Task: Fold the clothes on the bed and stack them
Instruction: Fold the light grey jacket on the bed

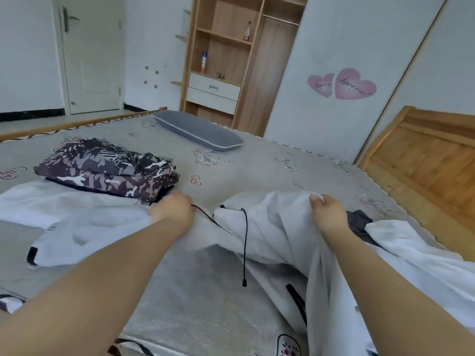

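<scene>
Nearest me, the white garment (277,242) lay rumpled across the grey bed (257,170), its black drawstring (245,242) dangling loose over the front. My right hand (327,214) had its fingers curled into a raised bunch of that cloth, thumb on top. My left hand (172,210) reached to the garment's other upper edge near the cord; its fingers were turned away from me, so I could not tell whether they had closed on anything.

The fabric looked thin, light and limp to me. I judged it would sag and slide rather than hold a crease, so it was best taken by two corners of a firm hem and pulled taut. The cord could snag.

More white cloth (59,214) spread out to my left, and a dark piece (358,224) showed just beyond my right hand; whether these were separate clothes I could not say.

Farther on, just past my left hand, sat one folded stack (108,168) of camouflage-print clothes, seemingly two pieces. Beyond it lay one grey pillow (198,131).
</scene>
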